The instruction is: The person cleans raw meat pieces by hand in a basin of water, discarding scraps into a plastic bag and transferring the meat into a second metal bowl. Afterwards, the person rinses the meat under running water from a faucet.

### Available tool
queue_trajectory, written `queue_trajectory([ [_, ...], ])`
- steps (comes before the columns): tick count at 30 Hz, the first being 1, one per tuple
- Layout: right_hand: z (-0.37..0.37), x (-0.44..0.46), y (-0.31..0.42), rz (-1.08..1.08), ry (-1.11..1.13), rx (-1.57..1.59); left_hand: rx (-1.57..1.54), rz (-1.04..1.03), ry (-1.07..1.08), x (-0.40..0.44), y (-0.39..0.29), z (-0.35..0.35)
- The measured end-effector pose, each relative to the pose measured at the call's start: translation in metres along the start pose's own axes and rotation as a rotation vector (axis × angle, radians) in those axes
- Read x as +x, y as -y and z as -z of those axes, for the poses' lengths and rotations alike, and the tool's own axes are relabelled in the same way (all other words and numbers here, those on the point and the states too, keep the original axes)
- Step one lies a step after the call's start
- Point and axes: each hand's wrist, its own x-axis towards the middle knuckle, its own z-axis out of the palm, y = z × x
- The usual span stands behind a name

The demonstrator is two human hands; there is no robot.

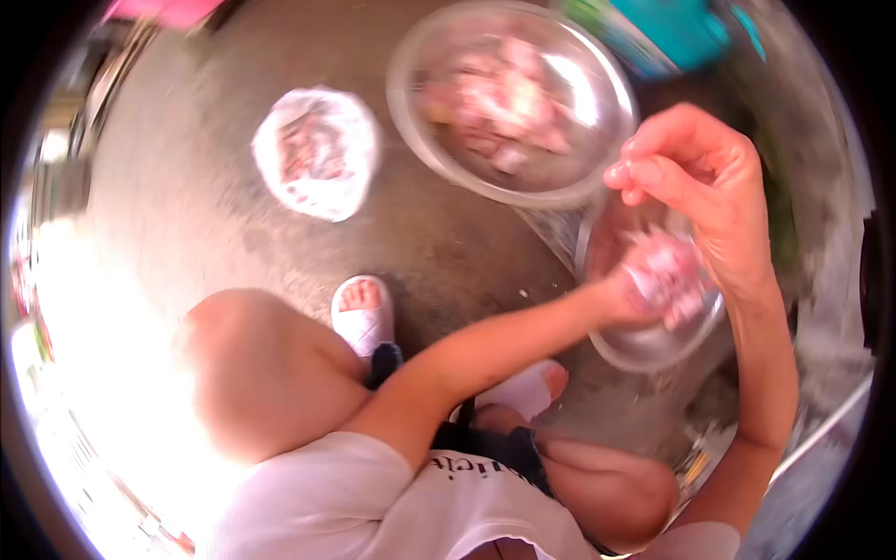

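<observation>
My left hand [644, 285] reaches over a smaller metal bowl [623, 347] and is closed around pale pink meat pieces [679, 271], its fingers partly hidden and blurred. Above and to the right of it, my right hand [705, 177] is raised near the rim of a large metal bowl [415, 140], thumb and fingertips pressed together; whatever they may pinch is too small to tell. Chunks of pink meat [509, 98] lie in the large bowl. On the floor to the left, a white plastic bag [350, 191] lies open with meat pieces inside.
A teal container [677, 37] stands behind the large bowl at the top right. Below the bowls are my knees and feet in light sandals [362, 327]. A pink object [163, 9] shows at the top left. Along the right side runs a concrete edge [831, 233].
</observation>
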Motion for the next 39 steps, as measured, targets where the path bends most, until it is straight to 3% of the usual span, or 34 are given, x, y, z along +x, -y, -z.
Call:
queue_trajectory([
  [1,-0.021,0.028,0.002,0.053,0.045,-0.091,-0.476,0.098,-0.025,-0.001,0.005,0.019],
  [2,-0.044,0.059,-0.002,0.127,0.116,-0.172,-0.545,0.126,-0.211,-0.009,-0.012,0.002],
  [6,-0.164,0.174,-0.055,0.433,0.275,-0.448,-0.596,0.115,-0.097,-0.013,-0.016,-0.009],
  [8,-0.224,0.215,-0.104,0.518,0.266,-0.874,-0.593,0.106,-0.047,-0.018,-0.021,-0.013],
  [10,-0.262,0.229,-0.164,0.402,0.391,-1.331,-0.582,0.08,-0.024,-0.018,-0.026,-0.011],
  [12,-0.266,0.228,-0.168,0.356,0.4,-1.27,-0.582,0.07,0.006,-0.016,-0.032,-0.012],
  [13,-0.259,0.226,-0.168,0.335,0.406,-1.243,-0.574,0.058,0.016,-0.013,-0.035,-0.011],
  [15,-0.219,0.21,-0.1,0.311,0.4,-1.109,-0.566,0.036,0.008,-0.011,-0.031,-0.009],
  [19,-0.092,0.117,-0.018,0.438,0.272,-0.794,-0.59,0.048,-0.055,0.001,-0.01,-0.003],
  [20,-0.065,0.08,-0.006,0.182,0.114,-0.711,-0.613,0.056,-0.076,0.004,-0.007,0.001],
  [22,-0.007,0.009,0.0,0.022,-0.072,-0.786,-0.627,0.089,-0.097,0.008,0.004,0.008],
  [25,0.043,-0.096,-0.028,-0.07,-0.302,-0.904,-0.413,0.12,-0.021,0.001,-0.009,0.011],
  [27,0.055,-0.132,-0.05,0.039,-0.172,-1.198,-0.331,0.12,0.012,0.007,-0.018,0.005],
  [31,0.077,-0.173,-0.121,0.109,-0.42,-1.149,-0.086,0.109,-0.089,0.02,0.008,0.007],
  [39,0.09,-0.201,-0.155,0.285,-0.89,-0.693,-0.11,0.17,-0.156,0.045,0.037,0.001],
])
